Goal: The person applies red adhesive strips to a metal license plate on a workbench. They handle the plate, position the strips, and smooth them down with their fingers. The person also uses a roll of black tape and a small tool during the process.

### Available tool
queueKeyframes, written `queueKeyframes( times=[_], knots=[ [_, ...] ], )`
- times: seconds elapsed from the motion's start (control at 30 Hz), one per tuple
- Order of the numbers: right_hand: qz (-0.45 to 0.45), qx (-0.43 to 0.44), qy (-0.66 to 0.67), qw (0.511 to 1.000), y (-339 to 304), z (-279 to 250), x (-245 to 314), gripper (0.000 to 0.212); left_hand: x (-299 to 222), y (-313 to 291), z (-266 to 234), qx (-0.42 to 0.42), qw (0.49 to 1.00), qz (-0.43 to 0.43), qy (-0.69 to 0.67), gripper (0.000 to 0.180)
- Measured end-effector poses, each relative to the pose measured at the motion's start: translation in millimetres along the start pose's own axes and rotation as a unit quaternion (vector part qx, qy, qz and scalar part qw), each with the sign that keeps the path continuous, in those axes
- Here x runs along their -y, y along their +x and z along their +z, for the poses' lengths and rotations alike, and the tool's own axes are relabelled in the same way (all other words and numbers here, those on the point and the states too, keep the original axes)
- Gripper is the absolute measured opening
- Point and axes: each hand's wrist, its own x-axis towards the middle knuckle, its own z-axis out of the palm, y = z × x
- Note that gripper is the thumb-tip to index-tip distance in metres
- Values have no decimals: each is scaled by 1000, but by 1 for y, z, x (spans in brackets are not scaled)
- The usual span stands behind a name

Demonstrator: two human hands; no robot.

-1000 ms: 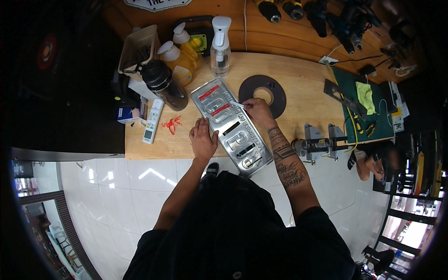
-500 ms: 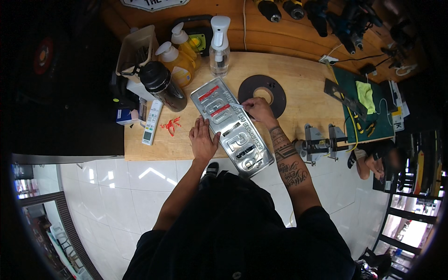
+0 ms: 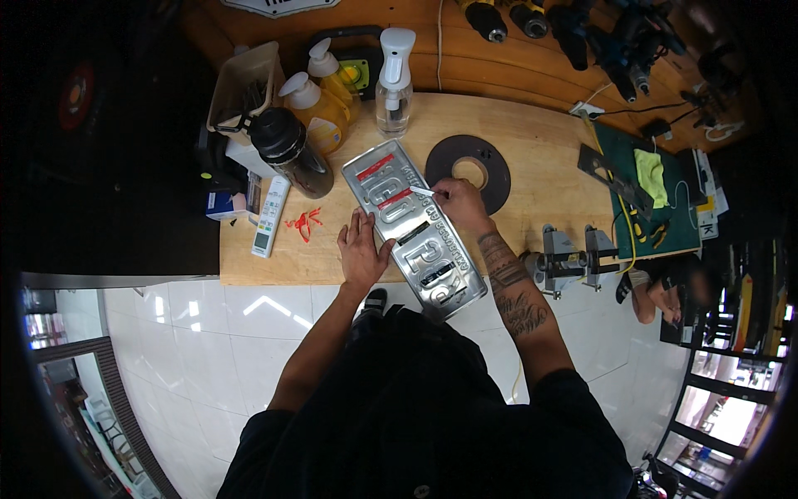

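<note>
A silver metal licence plate (image 3: 413, 218) lies aslant on the workbench, its embossed characters reading mirrored. Red strips (image 3: 376, 167) cross its far half, and black strips (image 3: 437, 275) its near half. Fingers stretched out, my left hand (image 3: 362, 249) rests on the plate's left edge and holds nothing. At the opposite edge my right hand (image 3: 460, 202) pinches a slim whitish tool (image 3: 423, 191). That tool's tip is over the plate near the lower red strip; whether it touches, I cannot tell. Just beyond my right hand lies a flat dark roll of tape (image 3: 445, 158).
Red scraps (image 3: 305, 224), a white remote (image 3: 270, 218) and a dark bottle (image 3: 293, 154) are on the left. A spray bottle (image 3: 393, 91) and yellow pump bottles (image 3: 316, 115) stand behind. To the right are a metal clamp (image 3: 573, 256) and a green mat (image 3: 619, 150). Another person (image 3: 657, 295) is beyond.
My right hand and the slim tool have shifted slightly toward me, and the tool's angle has changed a little. My left hand stays on the plate's edge.
</note>
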Motion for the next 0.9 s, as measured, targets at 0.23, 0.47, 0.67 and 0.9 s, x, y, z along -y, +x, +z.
queueKeyframes(
  times=[0.23,0.47,0.67,0.9],
  knots=[
    [-87,-84,-131,984,-29,26,16,5,0,-1,3,-15,1000,-7,-15,66],
    [-17,-164,-43,985,-41,37,18,8,-10,31,-1,-79,996,-50,2,37],
    [144,-178,158,960,-47,40,24,13,-13,87,-3,-46,987,102,-112,21],
    [140,-216,193,947,-65,73,16,10,-2,122,1,93,962,212,-142,19]
  ],
)
